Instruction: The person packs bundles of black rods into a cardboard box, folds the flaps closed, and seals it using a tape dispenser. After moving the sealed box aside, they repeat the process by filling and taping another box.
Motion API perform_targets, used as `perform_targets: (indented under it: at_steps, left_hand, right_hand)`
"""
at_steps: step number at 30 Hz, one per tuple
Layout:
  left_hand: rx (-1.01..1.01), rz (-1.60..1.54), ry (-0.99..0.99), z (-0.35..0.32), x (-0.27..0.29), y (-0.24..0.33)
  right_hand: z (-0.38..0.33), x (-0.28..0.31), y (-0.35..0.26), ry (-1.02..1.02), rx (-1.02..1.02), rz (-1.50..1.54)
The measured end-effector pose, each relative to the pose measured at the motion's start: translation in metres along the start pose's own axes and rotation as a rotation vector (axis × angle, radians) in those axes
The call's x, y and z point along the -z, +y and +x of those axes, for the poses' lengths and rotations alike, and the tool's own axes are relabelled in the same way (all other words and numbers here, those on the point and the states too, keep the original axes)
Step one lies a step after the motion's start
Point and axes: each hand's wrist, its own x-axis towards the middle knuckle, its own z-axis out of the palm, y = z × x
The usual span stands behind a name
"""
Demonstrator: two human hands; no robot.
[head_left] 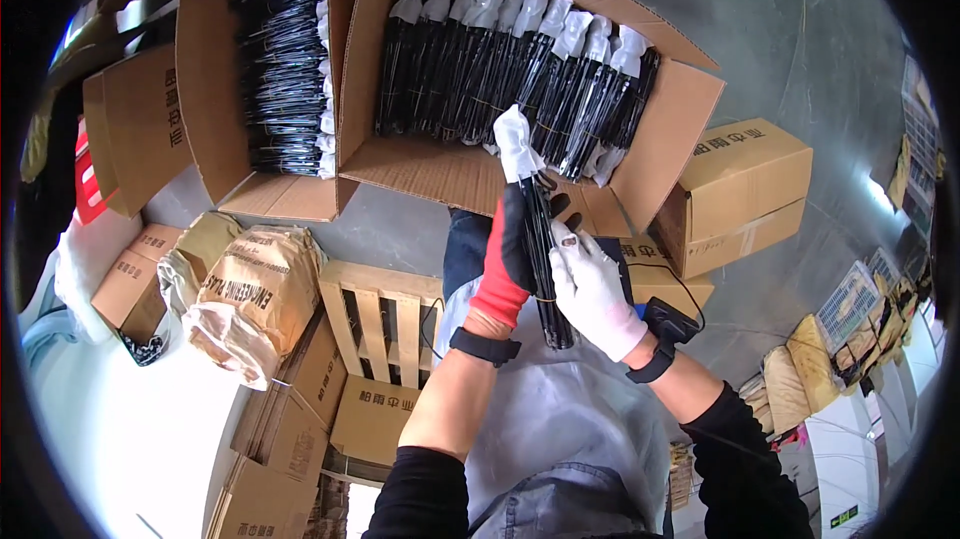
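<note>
Bundle of black rods [538, 239], white wrap [515, 144] covering one end, is being held near an open box [420, 169]. Left hand [503, 264], red-gloved, is grasping it; right hand [597, 291], white-gloved, is touching its side, can't tell if gripping. Box is holding similar bundles [470, 69].
</note>
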Motion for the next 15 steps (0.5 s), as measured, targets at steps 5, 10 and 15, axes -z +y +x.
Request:
perform_targets:
  at_steps: [5, 10, 15]
  left_hand:
    - [-0.055, 0.227, -0.009, -0.008, -0.01, 0.013]
    - [-0.05, 0.151, 0.036, -0.015, -0.016, 0.019]
    - [-0.138, 0.374, 0.003, -0.019, -0.029, 0.027]
  right_hand:
    - [-0.004, 0.007, -0.013, -0.05, 0.01, -0.05]
    - [-0.004, 0.016, -0.022, -0.063, 0.055, -0.105]
    - [-0.003, 0.019, -0.021, -0.172, 0.078, -0.202]
